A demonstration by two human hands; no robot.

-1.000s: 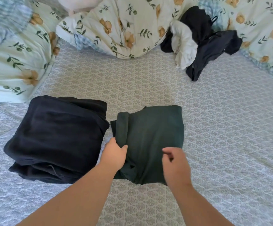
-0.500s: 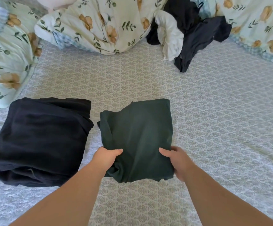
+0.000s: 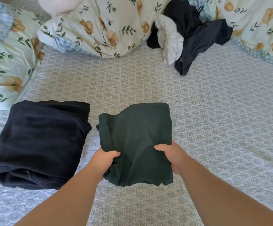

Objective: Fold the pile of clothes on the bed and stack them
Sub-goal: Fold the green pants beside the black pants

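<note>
A folded dark green garment [image 3: 137, 136] lies on the patterned bed sheet [image 3: 214, 128] in front of me. My left hand [image 3: 104, 162] grips its near left edge, thumb on top. My right hand [image 3: 171, 155] grips its near right edge the same way. To the left sits a stack of folded dark navy clothes [image 3: 39, 141]. At the far right of the bed lies an unfolded pile: black and dark navy garments [image 3: 199, 38] with a white one [image 3: 168, 36] among them.
A floral duvet [image 3: 103, 25] is bunched along the far side of the bed and runs off to the right [image 3: 259, 22]. A floral pillow [image 3: 7, 59] lies at the left, just behind the navy stack.
Both hands shifted from the top of the green garment to its near side edges and now grip it. The near edge looks slightly raised and bunched.
</note>
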